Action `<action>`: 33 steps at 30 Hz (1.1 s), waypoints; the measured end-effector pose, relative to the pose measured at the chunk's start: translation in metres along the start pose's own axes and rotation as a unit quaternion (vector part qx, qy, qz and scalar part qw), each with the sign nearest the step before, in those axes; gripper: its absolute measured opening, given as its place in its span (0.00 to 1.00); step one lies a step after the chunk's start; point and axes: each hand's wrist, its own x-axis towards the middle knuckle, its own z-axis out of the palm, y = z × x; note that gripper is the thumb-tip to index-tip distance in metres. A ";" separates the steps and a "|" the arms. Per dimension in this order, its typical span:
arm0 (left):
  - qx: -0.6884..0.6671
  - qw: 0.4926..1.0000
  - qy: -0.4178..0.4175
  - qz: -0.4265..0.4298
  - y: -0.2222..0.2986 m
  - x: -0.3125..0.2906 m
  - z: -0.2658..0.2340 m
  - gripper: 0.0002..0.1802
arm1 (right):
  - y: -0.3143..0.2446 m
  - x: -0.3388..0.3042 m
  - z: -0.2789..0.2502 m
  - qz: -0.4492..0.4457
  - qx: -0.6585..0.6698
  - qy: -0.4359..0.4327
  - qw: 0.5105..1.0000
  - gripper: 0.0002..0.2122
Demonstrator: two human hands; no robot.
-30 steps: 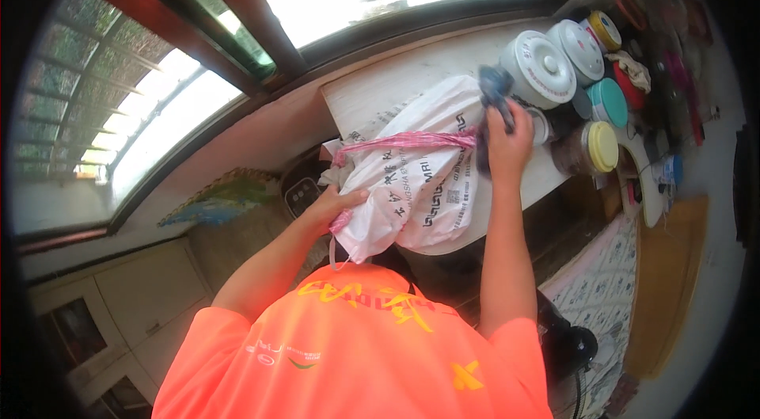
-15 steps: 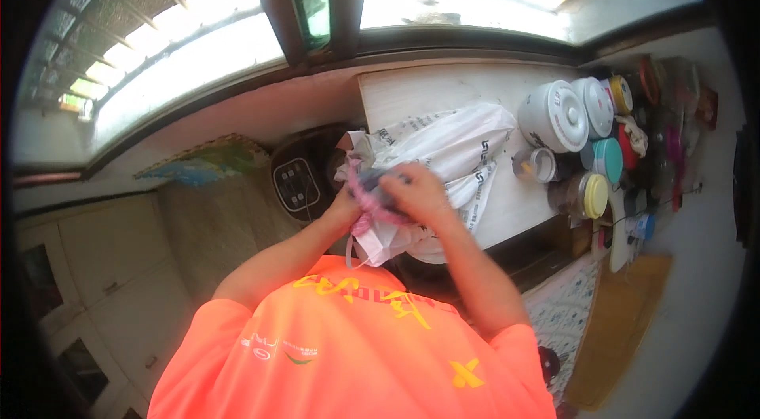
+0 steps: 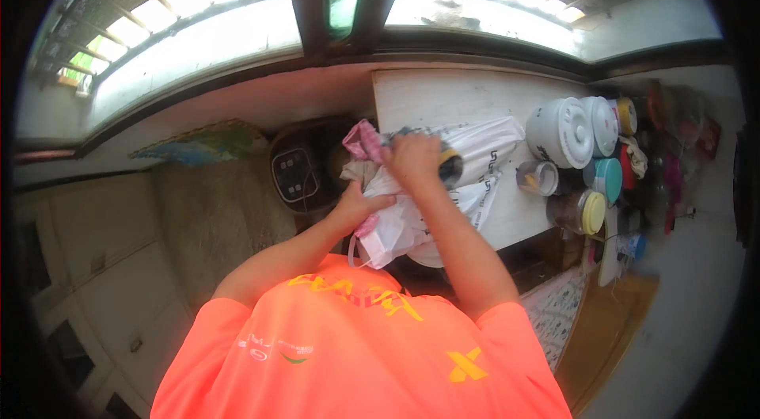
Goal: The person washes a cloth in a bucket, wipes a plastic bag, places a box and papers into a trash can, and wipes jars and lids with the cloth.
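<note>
A white plastic bag (image 3: 475, 150) with dark print lies crumpled on the pale tabletop. Pink fabric (image 3: 362, 140) is bunched at its left end, with another pink patch under my left hand (image 3: 358, 205). That hand is closed on the pink edge, its thumb stretched over the white material and its other fingers mostly hidden. My right hand (image 3: 415, 161) reaches over the bag, fingers curled down on a dark bundle (image 3: 451, 167) with a tan patch. The bundle is partly covered, and its kind cannot be made out. A smaller white bag with a loop handle (image 3: 388, 237) hangs by my shirt.
A black appliance with a button panel (image 3: 294, 177) stands left of the table (image 3: 443, 90). At the right are white lidded pots (image 3: 560, 132), a clear jar (image 3: 538, 178), a yellow-lidded jar (image 3: 582, 211) and a teal-lidded jar (image 3: 607, 179). A barred window (image 3: 214, 47) runs behind.
My right hand has moved up and away from the left, with the dark bundle under it. The pink fabric no longer forms a ring between my hands. The view has shifted slightly.
</note>
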 end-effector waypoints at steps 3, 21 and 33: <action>0.007 0.999 -0.009 0.031 0.009 -0.004 0.005 0.50 | -0.005 -0.005 -0.006 -0.044 0.091 -0.045 0.994 0.20; -0.198 0.975 0.000 -0.105 0.032 -0.023 0.020 0.52 | 0.253 0.123 -0.004 0.439 0.135 0.050 0.887 0.19; -0.223 0.972 -0.016 -0.067 0.019 -0.025 0.019 0.40 | 0.046 0.116 -0.007 0.196 0.122 0.058 0.971 0.14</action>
